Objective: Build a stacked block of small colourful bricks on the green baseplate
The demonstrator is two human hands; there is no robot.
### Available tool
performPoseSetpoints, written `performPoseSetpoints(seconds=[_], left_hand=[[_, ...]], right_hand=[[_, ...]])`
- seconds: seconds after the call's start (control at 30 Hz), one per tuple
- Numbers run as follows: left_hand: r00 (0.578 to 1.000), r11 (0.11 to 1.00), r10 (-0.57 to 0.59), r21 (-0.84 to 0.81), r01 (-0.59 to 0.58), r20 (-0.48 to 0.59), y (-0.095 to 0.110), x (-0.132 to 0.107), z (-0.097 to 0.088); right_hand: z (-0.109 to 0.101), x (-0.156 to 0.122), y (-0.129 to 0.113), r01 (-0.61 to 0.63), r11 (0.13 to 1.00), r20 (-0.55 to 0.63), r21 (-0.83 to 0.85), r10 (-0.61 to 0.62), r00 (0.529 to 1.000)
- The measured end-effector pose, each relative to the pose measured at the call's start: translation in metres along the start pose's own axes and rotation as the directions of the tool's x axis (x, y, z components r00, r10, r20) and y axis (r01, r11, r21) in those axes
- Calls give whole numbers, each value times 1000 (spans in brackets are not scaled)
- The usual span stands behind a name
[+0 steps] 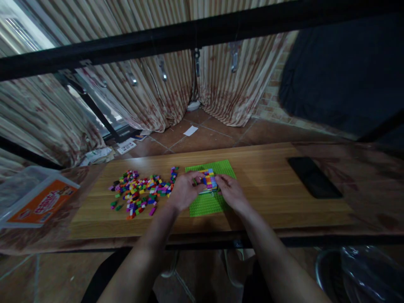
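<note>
Clamped in the fingers of the left hand point(186, 189), by its left edge — a multicoloured brick build point(209, 180); touching its right edge, fingers of the right hand point(232, 191), grip hard to tell; directly between, equally near both; long axis partly covered, unclear; beneath, a green baseplate point(210, 206) on the desk point(265, 181); further left, loose bricks point(135, 191).

Nothing is legible: the white lettering point(47, 201) on the orange label point(42, 206) of the clear plastic box point(20, 187), at the frame's left, is too blurred to read.
</note>
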State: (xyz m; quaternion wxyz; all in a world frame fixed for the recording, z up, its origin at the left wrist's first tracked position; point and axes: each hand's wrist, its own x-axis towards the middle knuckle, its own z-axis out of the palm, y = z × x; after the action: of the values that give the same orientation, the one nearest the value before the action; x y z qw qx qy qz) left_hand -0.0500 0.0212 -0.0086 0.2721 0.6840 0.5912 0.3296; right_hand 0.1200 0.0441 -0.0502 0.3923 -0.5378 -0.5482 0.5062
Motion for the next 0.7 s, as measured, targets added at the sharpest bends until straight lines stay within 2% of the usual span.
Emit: performPoseSetpoints(seconds=[0.2,0.43,0.57,0.7], left_hand=[[999,999,-19,-34,20,37,2,3,-3],[999,1000,13,4,-13,49,10,3,-4],[999,1000,23,13,-24,38,10,3,-4],[999,998,11,-58,-8,44,7,2,-2]], right_hand=[[1,-1,1,54,998,11,35,-54,998],[10,-5,-2,160,987,8,-18,-160,987],[14,-6,-3,156,984,-22,-81,-159,987],[16,-5,-2,135,986,-43,-101,-139,989]])
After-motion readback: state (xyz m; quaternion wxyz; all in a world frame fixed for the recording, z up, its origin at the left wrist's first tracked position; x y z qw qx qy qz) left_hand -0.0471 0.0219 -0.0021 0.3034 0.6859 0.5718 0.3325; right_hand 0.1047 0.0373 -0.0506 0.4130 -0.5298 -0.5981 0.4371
